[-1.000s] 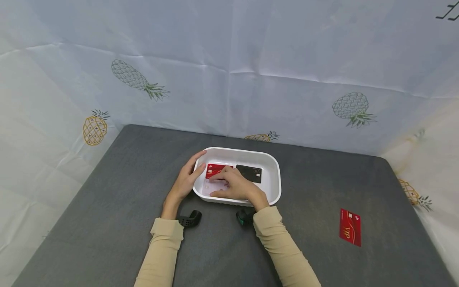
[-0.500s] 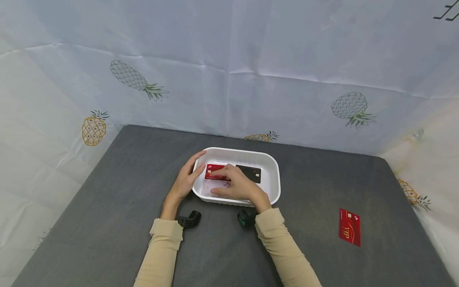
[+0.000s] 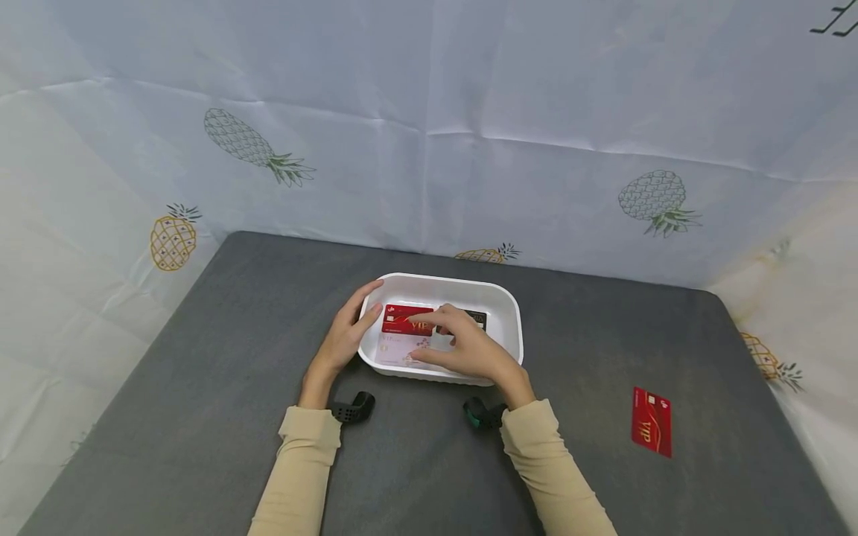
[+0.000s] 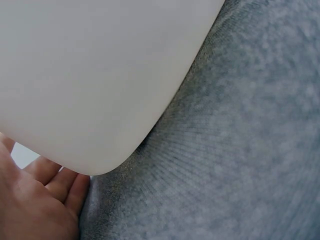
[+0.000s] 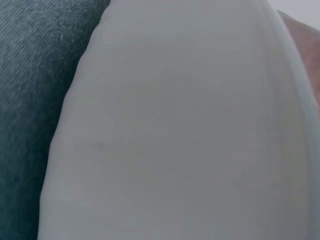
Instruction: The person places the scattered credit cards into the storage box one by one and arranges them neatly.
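A white plastic tub [image 3: 504, 307] stands mid-table in the head view. My left hand [image 3: 342, 341] grips its left end, thumb over the rim and fingers along the outside; the left wrist view has those fingers by the tub's corner. Inside lie a red VIP card [image 3: 398, 318], a pale pink card [image 3: 397, 348] just in front of it, and a black card [image 3: 479, 318] to the right, partly covered by my right hand [image 3: 472, 348]. That hand reaches over the front rim, thumb and forefinger spread apart above the cards. The tub's wall [image 5: 175, 125] fills most of the right wrist view.
Another red VIP card [image 3: 652, 422] lies on the dark grey tabletop [image 3: 570, 432] at the right. Behind the table hangs a pale curtain [image 3: 375, 164] printed with pineapples. Each wrist wears a black strap-on device [image 3: 355, 408].
My right hand has moved rightward inside the tub, uncovering more of the red and pink cards and covering part of the black one. The left hand keeps its place on the tub.
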Demonstrator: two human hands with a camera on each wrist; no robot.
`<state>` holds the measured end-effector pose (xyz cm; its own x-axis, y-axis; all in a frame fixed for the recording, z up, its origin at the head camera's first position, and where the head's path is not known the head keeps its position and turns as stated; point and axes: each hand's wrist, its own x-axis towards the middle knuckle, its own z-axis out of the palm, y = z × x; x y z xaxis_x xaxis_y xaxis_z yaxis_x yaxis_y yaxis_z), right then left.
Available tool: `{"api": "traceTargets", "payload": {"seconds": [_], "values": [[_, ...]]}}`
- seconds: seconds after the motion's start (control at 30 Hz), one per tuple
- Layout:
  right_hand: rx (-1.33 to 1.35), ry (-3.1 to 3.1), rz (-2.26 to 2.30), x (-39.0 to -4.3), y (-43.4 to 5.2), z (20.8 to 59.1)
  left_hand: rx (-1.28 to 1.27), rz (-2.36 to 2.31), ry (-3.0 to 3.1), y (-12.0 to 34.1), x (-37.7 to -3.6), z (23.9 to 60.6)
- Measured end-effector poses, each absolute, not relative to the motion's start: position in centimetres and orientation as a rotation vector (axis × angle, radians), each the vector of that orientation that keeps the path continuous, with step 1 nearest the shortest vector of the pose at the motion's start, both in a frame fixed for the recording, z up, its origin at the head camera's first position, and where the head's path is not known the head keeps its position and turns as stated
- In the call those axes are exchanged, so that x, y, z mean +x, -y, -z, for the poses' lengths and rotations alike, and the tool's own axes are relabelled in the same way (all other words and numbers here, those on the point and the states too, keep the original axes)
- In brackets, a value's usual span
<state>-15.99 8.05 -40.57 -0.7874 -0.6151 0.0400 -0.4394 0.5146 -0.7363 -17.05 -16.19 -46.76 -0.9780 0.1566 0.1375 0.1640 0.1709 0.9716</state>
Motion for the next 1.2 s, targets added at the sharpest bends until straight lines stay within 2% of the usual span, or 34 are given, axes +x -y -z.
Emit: {"api": "traceTargets", "payload": {"seconds": [1.2], "values": [[-0.79, -2.684, 1.205, -11.5, -13.4, 39.4, -0.297, 2.025, 2.412, 16.1, -17.0, 46.6]]}}
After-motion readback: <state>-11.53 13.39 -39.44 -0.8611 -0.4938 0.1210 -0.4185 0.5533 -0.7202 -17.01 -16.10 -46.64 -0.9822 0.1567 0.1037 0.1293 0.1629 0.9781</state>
